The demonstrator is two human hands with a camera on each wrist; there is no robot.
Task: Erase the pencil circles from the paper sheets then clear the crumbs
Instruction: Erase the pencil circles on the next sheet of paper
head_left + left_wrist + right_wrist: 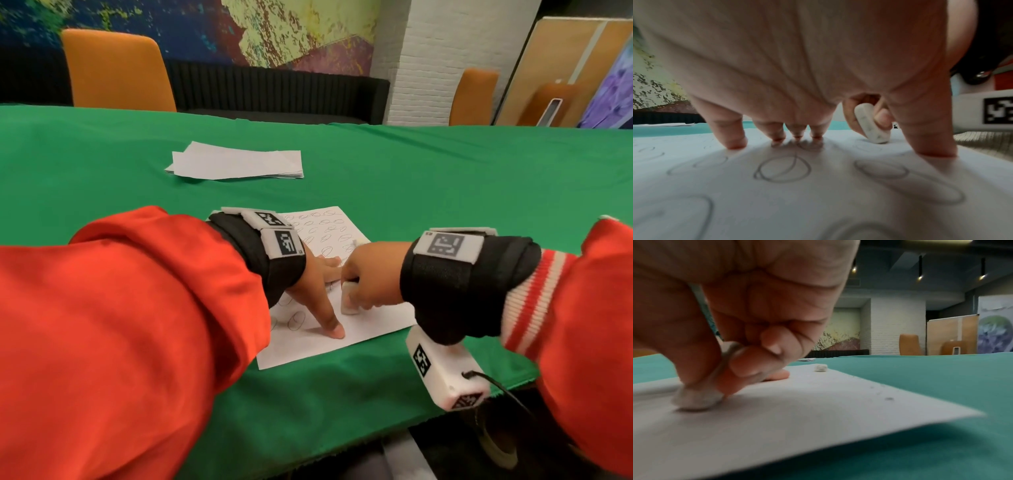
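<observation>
Ok: eraser down on sheet, R hand rubbing, L hand pinning paper.
R hand [368, 274] fingers curled tight round white rounded eraser [350, 301], its blunt end touching the thin white sheet [342, 342] near the near-right edge. L hand [315, 277] spread, straight fingertips [735, 142] pressing flat on sheet w/ pencil circles [783, 168]. Small lumpy crumb [820, 368] at sheet's far edge. Green cloth table [445, 178]; 2nd paper stack [236, 161] well apart, farther back.
</observation>
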